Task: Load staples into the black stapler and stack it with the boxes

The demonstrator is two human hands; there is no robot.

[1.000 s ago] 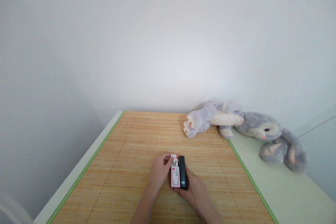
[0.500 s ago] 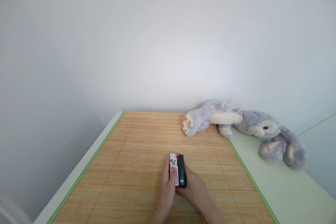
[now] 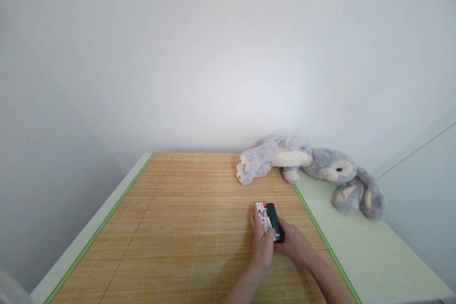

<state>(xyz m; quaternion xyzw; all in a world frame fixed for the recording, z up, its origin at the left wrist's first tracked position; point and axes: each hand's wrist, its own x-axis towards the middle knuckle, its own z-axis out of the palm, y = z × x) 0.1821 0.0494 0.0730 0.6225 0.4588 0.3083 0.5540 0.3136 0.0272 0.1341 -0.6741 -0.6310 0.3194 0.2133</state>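
A black stapler and small white boxes with pink print are held side by side over the mat. My left hand is closed around the boxes from the left, its thumb lying over the nearer one. A picture of something metallic shows on the farther box. My right hand grips the stapler from the right and beneath, with most of its fingers hidden. Both things point away from me and lean slightly to the left at their far ends.
A bamboo mat with green edging covers much of the pale table. At the back right a grey plush rabbit lies on its side, partly on the mat. A white wall rises behind the table.
Both hands have moved right across the mat, carrying the stapler and boxes together, which are now turned a little. The view has swung slightly to the right.
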